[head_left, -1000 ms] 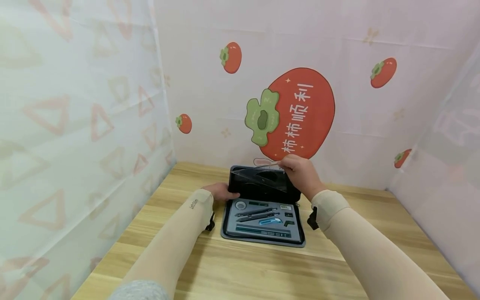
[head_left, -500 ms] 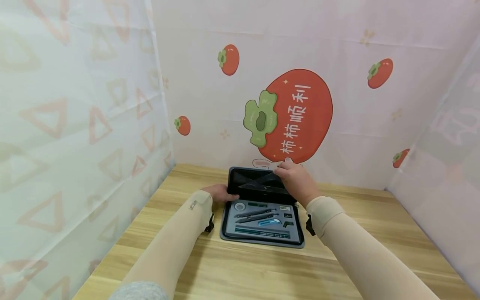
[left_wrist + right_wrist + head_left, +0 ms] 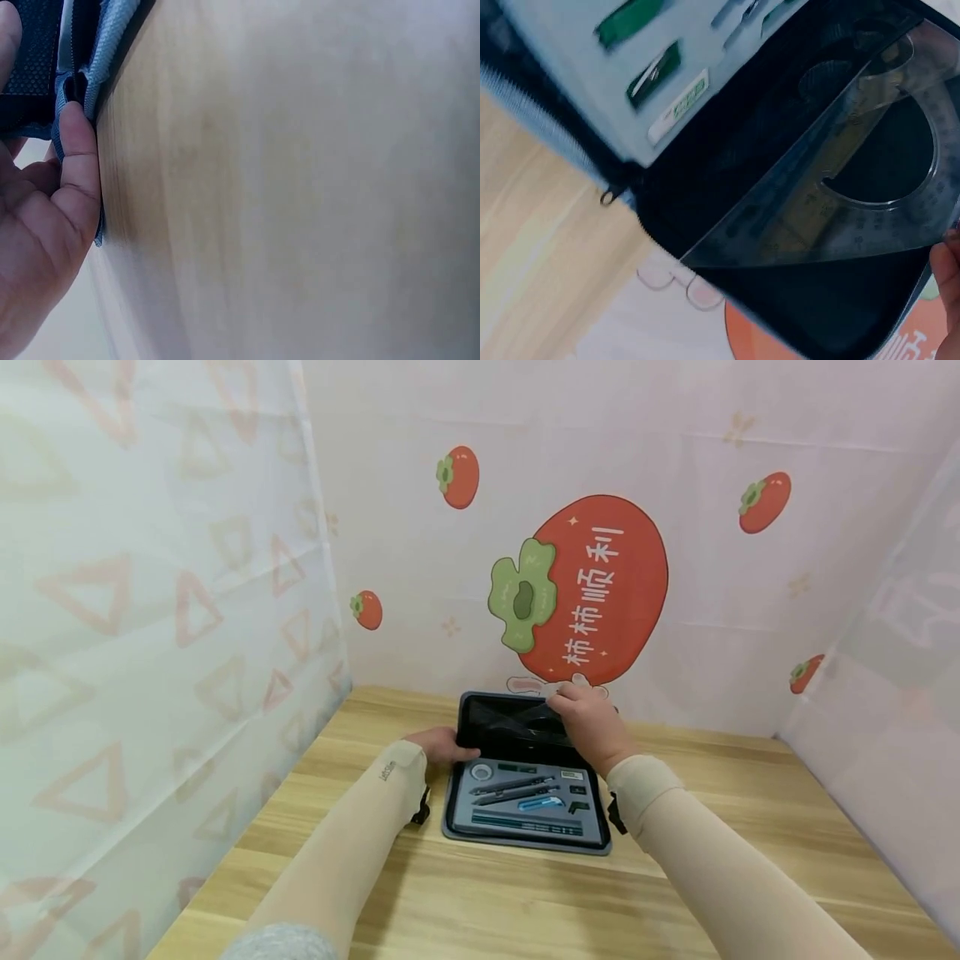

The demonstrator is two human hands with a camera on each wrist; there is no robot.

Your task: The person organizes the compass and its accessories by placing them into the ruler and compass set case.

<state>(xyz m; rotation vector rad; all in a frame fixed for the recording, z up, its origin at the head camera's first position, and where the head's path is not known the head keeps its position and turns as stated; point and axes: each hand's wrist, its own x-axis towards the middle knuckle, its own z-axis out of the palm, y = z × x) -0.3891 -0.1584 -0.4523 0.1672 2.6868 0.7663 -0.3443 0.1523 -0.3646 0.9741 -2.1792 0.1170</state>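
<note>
A zippered stationery case (image 3: 525, 845) lies unfolded on the table with its black-lined lid standing up at the back. My left hand (image 3: 438, 745) grips the case's left side near the hinge; in the left wrist view its fingers (image 3: 79, 139) press on the fabric edge. At the lid's upper edge, my right hand (image 3: 588, 718) pinches a clear plastic set square (image 3: 900, 217) with a half-round cutout. The set square lies across the inside of the lid. Grey foam in the base holds a tape roll (image 3: 482, 772), a blue cutter (image 3: 540, 803) and dark pencils (image 3: 525, 823).
The wooden table (image 3: 480, 910) meets a persimmon-printed backdrop (image 3: 405, 527) close behind the case. Another printed sheet (image 3: 187, 610) rises along the left. A zipper pull (image 3: 609, 196) hangs at the hinge corner.
The set square has gone from tilted out above the lid's edge down to flat against its inside. My right hand moved slightly left with it; the left hand stayed put.
</note>
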